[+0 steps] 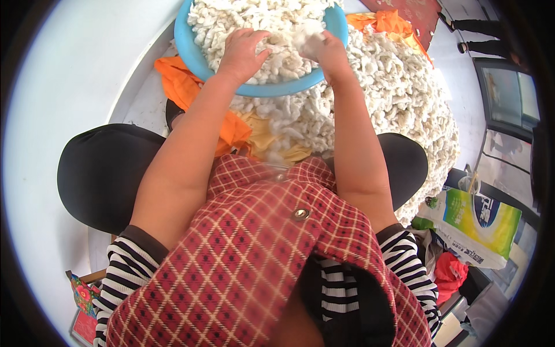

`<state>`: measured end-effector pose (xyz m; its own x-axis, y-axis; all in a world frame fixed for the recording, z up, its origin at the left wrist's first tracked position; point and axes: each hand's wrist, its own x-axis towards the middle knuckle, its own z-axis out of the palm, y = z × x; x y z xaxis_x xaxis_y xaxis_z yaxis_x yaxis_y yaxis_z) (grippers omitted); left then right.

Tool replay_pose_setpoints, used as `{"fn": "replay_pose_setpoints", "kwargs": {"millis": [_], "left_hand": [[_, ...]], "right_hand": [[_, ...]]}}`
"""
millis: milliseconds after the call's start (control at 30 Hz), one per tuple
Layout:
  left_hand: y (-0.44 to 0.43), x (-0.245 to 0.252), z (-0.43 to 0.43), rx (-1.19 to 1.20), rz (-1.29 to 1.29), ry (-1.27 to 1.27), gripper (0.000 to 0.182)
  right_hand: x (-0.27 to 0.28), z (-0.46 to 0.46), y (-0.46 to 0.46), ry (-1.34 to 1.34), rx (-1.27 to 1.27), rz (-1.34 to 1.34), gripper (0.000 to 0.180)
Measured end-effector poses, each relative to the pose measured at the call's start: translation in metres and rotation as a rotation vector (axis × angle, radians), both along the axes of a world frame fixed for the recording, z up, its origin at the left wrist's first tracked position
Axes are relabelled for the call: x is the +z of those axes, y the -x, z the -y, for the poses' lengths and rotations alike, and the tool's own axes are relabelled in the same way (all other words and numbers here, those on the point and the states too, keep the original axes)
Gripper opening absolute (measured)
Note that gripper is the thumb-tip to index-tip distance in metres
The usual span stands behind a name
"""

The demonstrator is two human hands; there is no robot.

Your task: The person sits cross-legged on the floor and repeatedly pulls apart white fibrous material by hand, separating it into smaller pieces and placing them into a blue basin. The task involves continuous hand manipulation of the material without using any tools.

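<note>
A light-blue plastic basin (277,88) full of raw cotton (256,15) is in front of me, at the top of the view. Over its near part, my left hand (245,53) is spread with thumb and fingers apart and nothing seen between them. At the basin's right side, my right hand (331,54) grips a tuft of cotton (305,34); motion blurs the tuft and fingertips. Beneath and to the right of the basin spreads a large heap of cotton (399,91).
Orange cloth (175,78) and yellow cloth (260,132) lie under the heap. My knees flank the near side. At right are a green-and-yellow printed package (481,225), a red plastic bag (451,273) and another person's legs (481,28). A white wall (65,86) rises at left.
</note>
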<state>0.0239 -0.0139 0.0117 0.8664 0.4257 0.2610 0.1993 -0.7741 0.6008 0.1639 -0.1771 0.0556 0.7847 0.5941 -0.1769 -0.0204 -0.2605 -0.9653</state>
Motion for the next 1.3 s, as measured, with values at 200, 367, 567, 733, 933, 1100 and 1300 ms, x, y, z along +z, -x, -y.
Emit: {"fn": "replay_pose_setpoints", "kwargs": {"millis": [200, 367, 567, 733, 933, 1100, 1300], "left_hand": [[0.01, 0.001, -0.006, -0.088, -0.384, -0.018, 0.033], [0.017, 0.001, -0.001, 0.07, -0.409, -0.139, 0.039], [0.021, -0.005, -0.02, 0.166, -0.483, 0.022, 0.041], [0.026, -0.018, -0.024, 0.173, -0.36, 0.084, 0.038], [0.024, -0.018, -0.021, 0.169, -0.312, 0.055, 0.047], [0.023, -0.015, -0.022, 0.175, -0.279, 0.143, 0.053], [0.021, -0.008, -0.024, 0.151, -0.311, 0.161, 0.04]], "right_hand": [[0.013, -0.006, 0.017, -0.222, -0.086, -0.269, 0.012], [0.007, 0.003, 0.0, 0.143, -0.084, -0.114, 0.029], [0.009, 0.065, -0.07, -0.546, -0.589, -0.331, 0.039], [0.01, 0.098, -0.095, -1.345, -1.131, -0.539, 0.045], [-0.049, 0.037, -0.053, -0.134, -0.34, 0.028, 0.056], [-0.058, -0.01, -0.004, 0.348, 0.043, 0.622, 0.067], [-0.035, -0.037, 0.07, 0.576, 0.493, 0.827, 0.057]]}}
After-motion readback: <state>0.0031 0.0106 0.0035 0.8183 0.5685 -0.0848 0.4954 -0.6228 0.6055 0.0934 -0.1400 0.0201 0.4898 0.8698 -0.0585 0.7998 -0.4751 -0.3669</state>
